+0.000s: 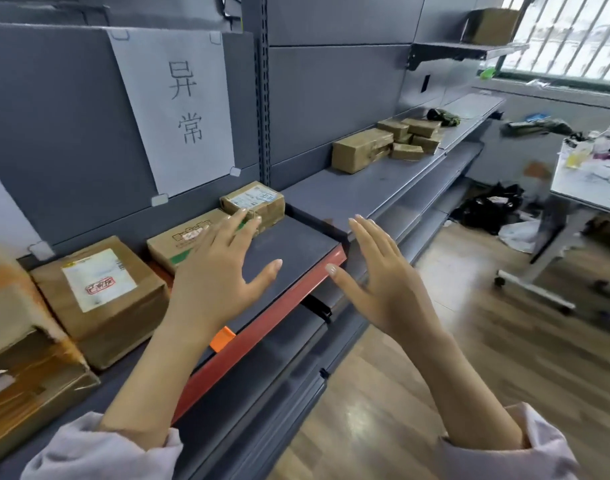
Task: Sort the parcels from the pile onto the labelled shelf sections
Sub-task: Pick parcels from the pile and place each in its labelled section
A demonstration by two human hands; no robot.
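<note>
Grey metal shelf [366, 192], brown parcels [102, 289], wood floor [470, 341], left hand [220, 275], right hand [379, 275] flat, empty.

Bare shelf top [296, 247] in front of the small parcel [253, 202], reachable straight over the red front edge [289, 308]. Left of that the back is blocked by the flat parcel [179, 242] and big box [99, 299]. Dark raised lip [314, 220] at the shelf's right end, possibly a step. Next shelf [348, 192] is bare up to the parcel pile [366, 150]. Right hand [383, 282] is in the open aisle, nothing near it.
</note>
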